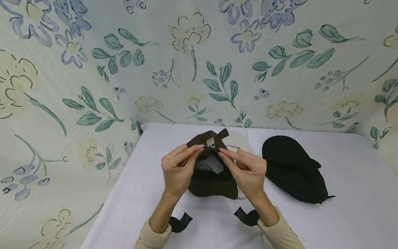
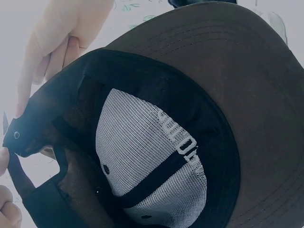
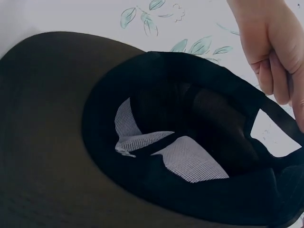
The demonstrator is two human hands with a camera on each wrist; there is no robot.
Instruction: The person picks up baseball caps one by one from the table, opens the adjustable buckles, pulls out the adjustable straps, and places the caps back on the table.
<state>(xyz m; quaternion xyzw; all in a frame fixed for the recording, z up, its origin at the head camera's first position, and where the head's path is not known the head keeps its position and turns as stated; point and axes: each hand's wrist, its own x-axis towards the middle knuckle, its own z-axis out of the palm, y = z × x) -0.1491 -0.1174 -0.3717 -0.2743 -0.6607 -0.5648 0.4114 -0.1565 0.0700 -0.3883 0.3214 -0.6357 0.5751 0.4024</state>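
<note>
A dark brown cap (image 1: 214,188) with a mesh-lined crown is held up over the table, its inside facing me and brim downward. My left hand (image 1: 178,169) pinches the strap at the back of the cap between thumb and fingers. On the other side of the opening, my right hand (image 1: 247,169) pinches that strap too. A loose strap end (image 1: 223,133) sticks up past the hands, near a small pale label (image 1: 210,141). In the left wrist view, a small round snap or eyelet (image 2: 17,135) shows on the band.
Behind the brown cap lies a white cap (image 1: 240,140) with dark lettering, partly covered. A black cap (image 1: 289,166) rests to the right on the white-covered table (image 1: 357,173). Floral cloth (image 1: 186,69) hangs behind and at the left. Black straps (image 1: 181,223) hang at both wrists.
</note>
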